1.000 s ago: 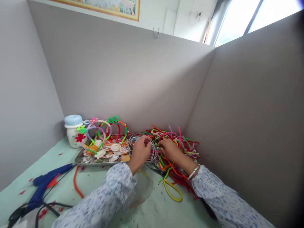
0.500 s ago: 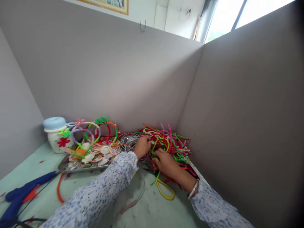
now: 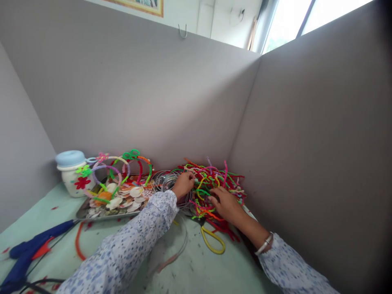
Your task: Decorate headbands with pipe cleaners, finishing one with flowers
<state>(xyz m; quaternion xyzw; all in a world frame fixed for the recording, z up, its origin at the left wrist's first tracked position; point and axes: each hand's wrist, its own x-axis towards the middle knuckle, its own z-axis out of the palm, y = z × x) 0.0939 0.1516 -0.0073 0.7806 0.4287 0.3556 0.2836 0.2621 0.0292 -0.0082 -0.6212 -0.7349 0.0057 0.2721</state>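
Slightly apart, the left hand point(image 3: 183, 185), its grip unclear, works at wire coils point(image 3: 165, 181) while the right hand point(image 3: 226, 205) spreads over tangled pipe cleaners point(image 3: 214, 179), lower centre; a hard tug could snag both.

Head-worn view — forward and down, close on the left hand point(image 3: 183, 184) and right hand point(image 3: 226, 206), facing the far partition corner point(image 3: 245, 90).

A craft workspace inside a room: grey partition boards point(image 3: 122, 94) box in a pale green worktop point(image 3: 55, 228) carrying a blue hot glue gun point(image 3: 30, 253), heaped pipe cleaners point(image 3: 214, 179) and seashells point(image 3: 134, 196), with a framed picture point(image 3: 134, 5) and bright window point(image 3: 284, 24) beyond
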